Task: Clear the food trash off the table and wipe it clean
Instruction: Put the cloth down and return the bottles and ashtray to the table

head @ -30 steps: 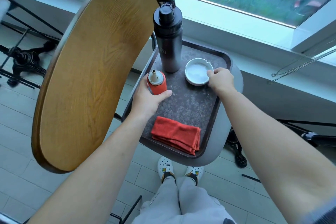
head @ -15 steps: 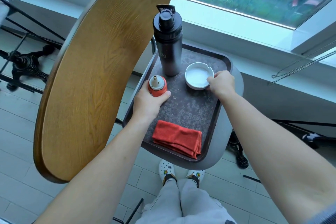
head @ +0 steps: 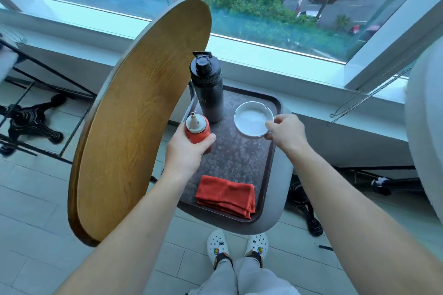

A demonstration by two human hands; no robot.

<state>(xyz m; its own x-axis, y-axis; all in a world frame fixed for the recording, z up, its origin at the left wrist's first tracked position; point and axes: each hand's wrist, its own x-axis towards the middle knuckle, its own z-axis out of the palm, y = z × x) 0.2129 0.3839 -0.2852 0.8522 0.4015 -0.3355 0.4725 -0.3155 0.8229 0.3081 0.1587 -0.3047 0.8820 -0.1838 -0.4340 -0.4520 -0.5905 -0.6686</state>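
A dark tray (head: 268, 179) rests on a small grey stool or table (head: 280, 213) below me. My left hand (head: 184, 153) is wrapped around a red squeeze bottle (head: 199, 130) with a white nozzle, at the tray's left edge. My right hand (head: 285, 130) pinches the near right rim of a white ashtray (head: 251, 118), which looks slightly raised off the tray. A folded red cloth (head: 225, 195) lies at the tray's near end. A tall black flask (head: 207, 86) stands upright at the far left of the tray.
A round wooden tabletop (head: 134, 122), tipped up on edge, stands close on the left. Black iron table bases sit on the tiled floor at left (head: 31, 122) and right (head: 304, 206). A window sill (head: 263, 57) runs behind. A pale rounded object (head: 424, 132) is at the right edge.
Both hands have lifted a little: the red bottle and the white ashtray seem to rise off the tray. The view has tilted up, showing more of the window.
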